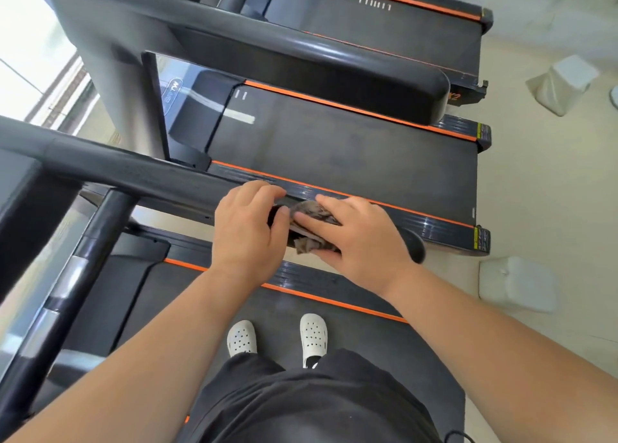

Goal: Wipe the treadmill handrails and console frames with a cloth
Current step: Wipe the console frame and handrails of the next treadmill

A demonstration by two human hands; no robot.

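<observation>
Three treadmills (334, 148) lie side by side, each black belt edged with an orange stripe. At far left a bright window (30, 51) shows. Below it the nearest machine's black crossbar (63, 282) runs down the frame, with silvery grip plates set into it. On the middle treadmill's motor cover sits a pale oval logo (172, 89). Its letters look like "TM" but are too blurred to be sure.

The handrail (150, 178) of the nearest machine slants from the left edge down toward the right. The left hand (247, 232) grips it, fingers curled over the rail's far side. Its thumb lies along the near side, touching the cloth's edge. The forearm reaches up from the bottom left corner.

The brown-grey cloth (314, 213) is draped over the rail just right of that hand, with a crumpled fold hanging beneath. The right hand (363, 242) clasps it against the rail. Its fingers bend over the top, the thumb lies across the fabric, and the wrist is cocked inward. Beyond this hand the rail's rounded end sticks out.

Below, two white clogs (312, 335) stand on the belt.

Yellow labels (480, 238) mark the rear deck corners, their print too small to read. Two white blocks (516, 285) sit on the pale floor at right.
</observation>
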